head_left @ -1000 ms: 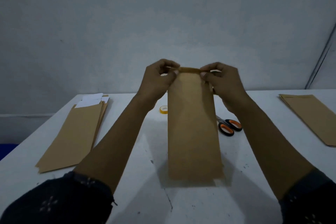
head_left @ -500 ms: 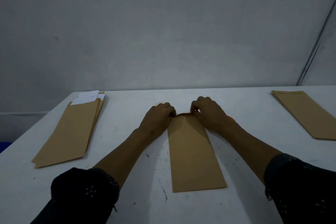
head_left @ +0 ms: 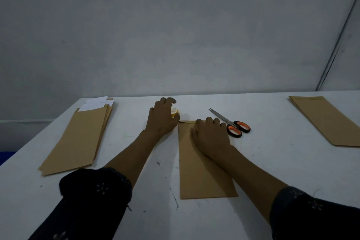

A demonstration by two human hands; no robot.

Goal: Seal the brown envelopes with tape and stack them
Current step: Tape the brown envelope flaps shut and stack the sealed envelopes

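Envelope (head_left: pixel 202 169): flat, table centre; light, thin, floppy; hold near flap.
R hand (head_left: pixel 211 137): fingers curled, pressing far end.
L hand (head_left: pixel 162 121): reaching tape roll (head_left: pixel 174 112); grip unclear.

Two bare forearms show — each coming out of a dark, near-black sleeve pushed up toward the elbow. The left sleeve (head_left: pixel 93 191) bunches into a thick rounded cuff and carries small pale flower-like dots, one cluster plain on the cuff and another fainter lower down. The right sleeve (head_left: pixel 311 212) has the same dark cloth and the same pale dotted sprigs — its edge lies flatter. The left hand (head_left: pixel 161 121) and the right hand (head_left: pixel 210 136) are bare.
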